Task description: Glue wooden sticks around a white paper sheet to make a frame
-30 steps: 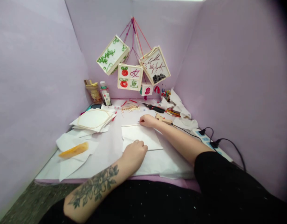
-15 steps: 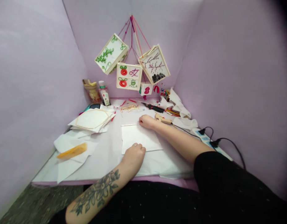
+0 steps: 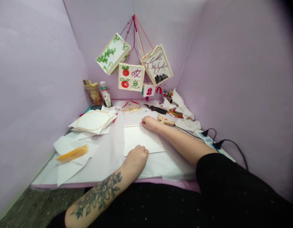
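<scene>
A white rectangular paper panel (image 3: 143, 139) lies flat on the table, with thin pale strips along its far and near edges. My left hand (image 3: 137, 158) is closed at the near edge, its curled fingers pressed onto the panel there. At the far edge, my right hand (image 3: 150, 123) is pinched closed over the strip, the fingertips partly hidden by the hand itself. Just right of that hand lies a tan glue gun (image 3: 166, 121) with a black cord. Thin wooden sticks (image 3: 131, 109) are scattered beyond the panel.
Decorated paper lantern boxes (image 3: 131, 77) hang by cords above the table's back. On the left are stacked white panels (image 3: 93, 121) and a yellow-orange piece (image 3: 72, 153) on loose paper. Black-handled pliers (image 3: 157, 109) and a power strip (image 3: 209, 141) lie right. Purple-white walls enclose three sides.
Both hands keep their places on the panel. The whole view has shifted very slightly.
</scene>
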A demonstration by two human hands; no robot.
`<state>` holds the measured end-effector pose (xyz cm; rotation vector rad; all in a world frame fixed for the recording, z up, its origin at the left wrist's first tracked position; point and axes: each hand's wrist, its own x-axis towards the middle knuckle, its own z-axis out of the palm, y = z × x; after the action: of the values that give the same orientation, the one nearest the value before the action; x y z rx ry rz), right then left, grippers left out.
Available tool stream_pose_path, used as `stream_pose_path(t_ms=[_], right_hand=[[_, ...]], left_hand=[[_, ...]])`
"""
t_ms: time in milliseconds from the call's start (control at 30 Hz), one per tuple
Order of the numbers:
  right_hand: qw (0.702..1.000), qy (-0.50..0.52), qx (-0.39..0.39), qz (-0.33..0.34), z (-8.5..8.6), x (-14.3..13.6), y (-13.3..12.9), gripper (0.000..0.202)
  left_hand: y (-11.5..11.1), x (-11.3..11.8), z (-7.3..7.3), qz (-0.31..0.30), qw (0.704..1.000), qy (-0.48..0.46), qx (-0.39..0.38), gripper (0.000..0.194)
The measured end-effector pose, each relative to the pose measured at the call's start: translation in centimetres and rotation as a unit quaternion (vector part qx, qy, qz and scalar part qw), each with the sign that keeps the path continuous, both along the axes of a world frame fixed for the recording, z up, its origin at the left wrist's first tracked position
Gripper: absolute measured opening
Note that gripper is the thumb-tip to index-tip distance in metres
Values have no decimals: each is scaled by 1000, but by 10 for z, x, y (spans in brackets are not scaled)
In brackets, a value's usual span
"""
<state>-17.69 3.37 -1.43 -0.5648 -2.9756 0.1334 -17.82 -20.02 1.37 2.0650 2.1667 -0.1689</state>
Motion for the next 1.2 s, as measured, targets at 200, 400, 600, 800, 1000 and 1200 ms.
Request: stream_pose_path(t_ms=[200, 400, 600, 800, 1000, 1200], right_hand=[[1000, 3, -1, 4, -2, -1, 2, 25], [1000, 1, 7, 4, -4, -2, 2, 26], [1000, -5, 11, 2, -3, -2, 2, 27], [1000, -10, 5, -6, 1, -2, 1, 24], [999, 34, -16, -33, -1, 4, -1, 15], [989, 111, -52, -82, -4, 9, -1, 16]], left_hand=[[0, -1, -9, -18, 999, 20, 34, 20], [-2, 3, -19, -48, 993, 61, 84, 25], [-2, 3, -19, -70, 992, 72, 83, 28], [-3, 4, -21, -86, 987, 86, 105, 32], [-11, -3, -22, -62, 983, 99, 143, 52], [-21, -12, -5, -30, 953, -67, 295, 34]])
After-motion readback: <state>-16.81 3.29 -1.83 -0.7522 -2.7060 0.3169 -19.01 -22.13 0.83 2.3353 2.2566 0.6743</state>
